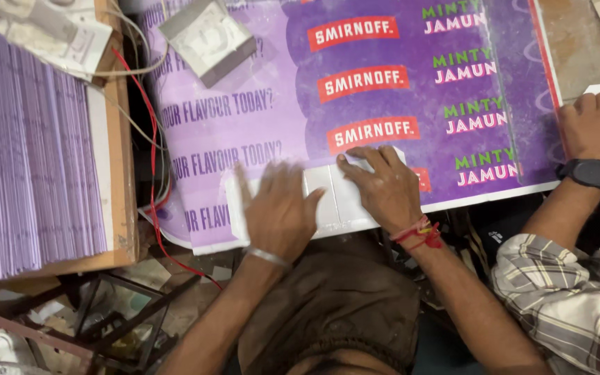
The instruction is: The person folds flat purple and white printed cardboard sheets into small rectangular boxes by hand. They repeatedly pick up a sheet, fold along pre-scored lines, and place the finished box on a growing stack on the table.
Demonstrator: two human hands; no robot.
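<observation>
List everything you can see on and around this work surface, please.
printed sheet: one, purple with red and white patches, spread over the surface
white card: one, creased, at the sheet's near edge under both hands
stack of sheets: one, purple-edged, far left on a wooden board
grey block: one, resting on the sheet near the top
wires: several, red and pale, between board and sheet
co-worker's hand: one, with a black watch and checked sleeve, right edge
left hand: flat on the card, silver bangle
right hand: pressing the card, red thread at the wrist
</observation>
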